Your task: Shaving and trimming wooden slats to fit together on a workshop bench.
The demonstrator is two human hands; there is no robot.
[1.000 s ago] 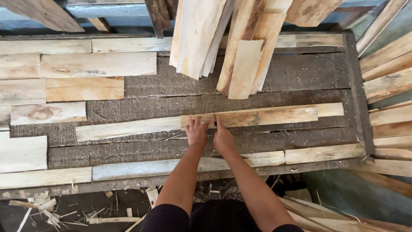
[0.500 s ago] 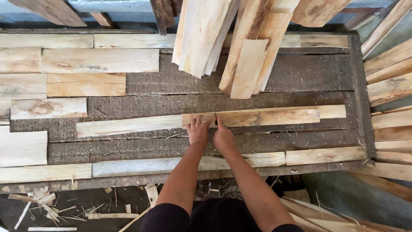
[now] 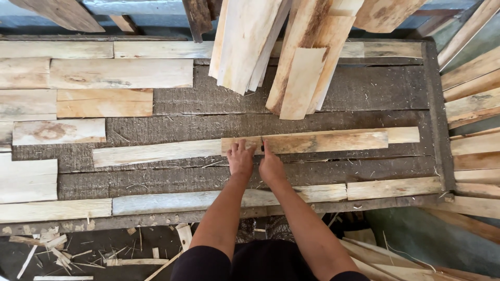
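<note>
On the mat (image 3: pixel 375 93), both hands' fingers (image 3: pixel 240 148) lie flat, ungripping, atop the strip (image 3: pixel 323 142).

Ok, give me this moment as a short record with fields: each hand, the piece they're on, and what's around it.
left hand: flat on the brown wood strip, near its left end
right hand: pressing the same strip, beside the left
strip: lies lengthwise, overlapping a paler strip
surface: dark fibrous mat
above: bundle of leaning boards
floor: wood scraps
</note>
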